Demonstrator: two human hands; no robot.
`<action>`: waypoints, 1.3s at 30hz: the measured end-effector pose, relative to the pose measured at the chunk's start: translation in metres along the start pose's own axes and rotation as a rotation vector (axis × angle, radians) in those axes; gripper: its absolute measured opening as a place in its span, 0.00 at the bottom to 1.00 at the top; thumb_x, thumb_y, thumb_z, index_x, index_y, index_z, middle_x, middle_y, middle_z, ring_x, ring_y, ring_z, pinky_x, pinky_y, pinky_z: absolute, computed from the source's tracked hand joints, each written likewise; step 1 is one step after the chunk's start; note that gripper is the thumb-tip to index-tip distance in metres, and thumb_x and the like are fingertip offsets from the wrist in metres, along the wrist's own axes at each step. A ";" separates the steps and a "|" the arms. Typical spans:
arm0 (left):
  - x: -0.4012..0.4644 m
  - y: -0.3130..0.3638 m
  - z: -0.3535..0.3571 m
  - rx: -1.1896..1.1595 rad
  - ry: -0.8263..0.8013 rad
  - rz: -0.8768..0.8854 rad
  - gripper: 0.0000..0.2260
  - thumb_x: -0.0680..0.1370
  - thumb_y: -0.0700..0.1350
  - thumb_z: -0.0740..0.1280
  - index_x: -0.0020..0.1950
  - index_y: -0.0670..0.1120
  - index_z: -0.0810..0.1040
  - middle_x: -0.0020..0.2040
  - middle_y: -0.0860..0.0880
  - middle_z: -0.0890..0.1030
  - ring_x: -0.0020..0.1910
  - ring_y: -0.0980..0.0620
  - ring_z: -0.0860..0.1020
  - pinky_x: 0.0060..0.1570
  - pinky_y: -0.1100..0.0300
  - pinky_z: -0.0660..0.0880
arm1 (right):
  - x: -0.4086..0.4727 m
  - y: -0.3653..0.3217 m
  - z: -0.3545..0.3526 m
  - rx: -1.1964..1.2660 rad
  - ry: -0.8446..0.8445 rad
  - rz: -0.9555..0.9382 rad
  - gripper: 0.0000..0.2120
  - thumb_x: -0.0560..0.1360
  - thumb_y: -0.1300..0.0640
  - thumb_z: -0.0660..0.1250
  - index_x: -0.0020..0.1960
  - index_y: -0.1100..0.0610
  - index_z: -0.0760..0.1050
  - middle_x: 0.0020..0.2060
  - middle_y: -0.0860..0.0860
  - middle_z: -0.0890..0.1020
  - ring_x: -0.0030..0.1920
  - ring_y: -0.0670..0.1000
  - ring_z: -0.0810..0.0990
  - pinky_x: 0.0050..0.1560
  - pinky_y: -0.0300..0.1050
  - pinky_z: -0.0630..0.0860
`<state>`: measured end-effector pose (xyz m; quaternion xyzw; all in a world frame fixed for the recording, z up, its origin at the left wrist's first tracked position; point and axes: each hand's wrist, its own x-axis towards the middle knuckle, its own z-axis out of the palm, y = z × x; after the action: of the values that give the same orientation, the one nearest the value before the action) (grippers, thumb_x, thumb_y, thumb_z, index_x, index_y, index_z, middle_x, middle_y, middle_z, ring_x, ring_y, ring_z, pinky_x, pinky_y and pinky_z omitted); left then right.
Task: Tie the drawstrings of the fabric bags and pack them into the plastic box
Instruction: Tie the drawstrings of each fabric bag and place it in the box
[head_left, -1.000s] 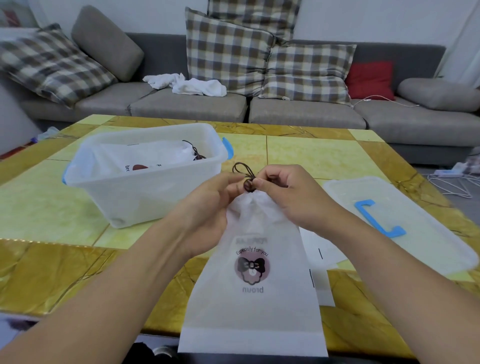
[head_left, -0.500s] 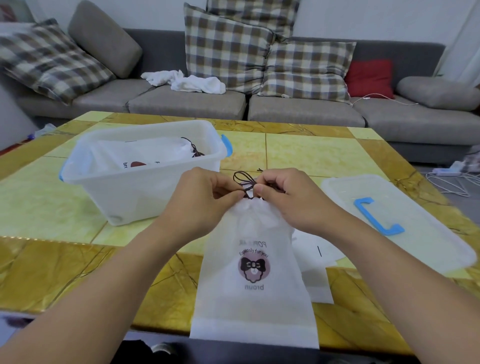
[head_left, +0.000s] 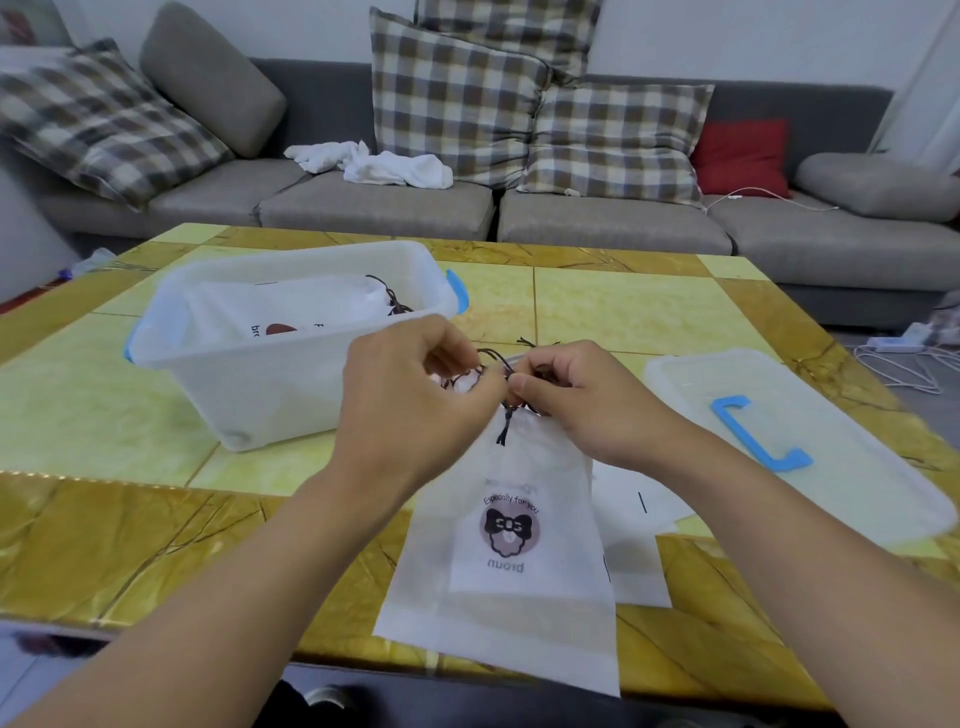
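A white fabric bag (head_left: 511, 561) with a round bow logo lies on the table's front edge, its gathered neck lifted toward my hands. My left hand (head_left: 410, 395) and my right hand (head_left: 576, 400) meet above the neck, each pinching the dark brown drawstring (head_left: 505, 426); a loose end hangs down between them. The translucent plastic box (head_left: 270, 374) with blue handles stands at the left and holds at least one white bag (head_left: 306, 312) with its cord showing.
The box's lid (head_left: 810, 441) with a blue handle lies at the right of the yellow tiled table (head_left: 93, 530). More flat white bags (head_left: 639, 519) lie under and right of the held one. A grey sofa (head_left: 613, 218) with checked cushions stands behind.
My hands have drawn closer together and risen slightly at the bag's neck, working the cord; a loose cord end now hangs down. The bag has shifted a little toward the box.
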<state>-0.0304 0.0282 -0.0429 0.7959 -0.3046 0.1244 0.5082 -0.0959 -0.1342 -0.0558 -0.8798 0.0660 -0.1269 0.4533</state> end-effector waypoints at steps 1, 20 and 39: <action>-0.003 0.003 0.002 0.019 -0.036 0.057 0.05 0.67 0.51 0.72 0.38 0.51 0.83 0.34 0.57 0.83 0.36 0.60 0.80 0.40 0.61 0.78 | 0.000 0.000 0.001 0.017 0.001 0.000 0.12 0.78 0.53 0.64 0.38 0.55 0.79 0.32 0.58 0.76 0.34 0.52 0.68 0.38 0.48 0.65; 0.010 -0.020 0.008 -0.020 -0.387 0.050 0.08 0.75 0.36 0.72 0.48 0.48 0.87 0.39 0.55 0.86 0.38 0.62 0.83 0.43 0.68 0.79 | -0.004 -0.009 0.003 -0.167 -0.010 -0.050 0.15 0.81 0.60 0.64 0.36 0.52 0.71 0.29 0.45 0.70 0.30 0.43 0.66 0.32 0.36 0.63; 0.013 -0.012 0.006 -0.798 -0.506 -0.622 0.12 0.81 0.42 0.63 0.54 0.35 0.82 0.48 0.40 0.82 0.47 0.45 0.78 0.47 0.54 0.73 | 0.002 -0.014 -0.004 -0.276 0.143 -0.206 0.12 0.82 0.58 0.63 0.41 0.60 0.73 0.29 0.48 0.71 0.30 0.47 0.65 0.32 0.41 0.64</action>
<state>-0.0139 0.0217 -0.0476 0.5994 -0.1917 -0.3506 0.6936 -0.0947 -0.1297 -0.0414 -0.9245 0.0244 -0.2243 0.3073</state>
